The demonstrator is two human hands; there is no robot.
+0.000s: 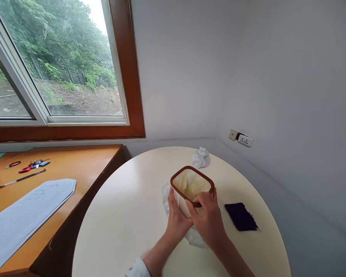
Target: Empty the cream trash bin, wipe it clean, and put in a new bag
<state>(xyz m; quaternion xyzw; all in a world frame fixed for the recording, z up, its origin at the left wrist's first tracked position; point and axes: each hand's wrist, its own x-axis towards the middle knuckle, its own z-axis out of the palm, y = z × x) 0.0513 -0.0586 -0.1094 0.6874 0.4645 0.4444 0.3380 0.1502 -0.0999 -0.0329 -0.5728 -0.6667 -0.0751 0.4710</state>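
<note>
A small bin point(176, 186) with a brown rounded-rectangular rim stands over the round cream table, its inside lined with a thin pale plastic bag point(188, 182). Some of the bag hangs outside, below the rim. My left hand point(177, 217) holds the near left side of the bin, its fingers up against the wall under the rim. At the near right corner, my right hand point(207, 215) pinches the rim and the bag edge, fingers over the top. Behind the bin lies a crumpled white bag point(201, 157). A folded dark purple cloth point(241, 217) rests to the right.
The round table point(118, 215) fills the middle. At the left, a wooden desk point(89, 169) holds papers point(31, 211), a pen point(22, 178), keys point(36, 164) and a black band point(15, 164). A wall socket point(245, 140) sits behind, right of the window.
</note>
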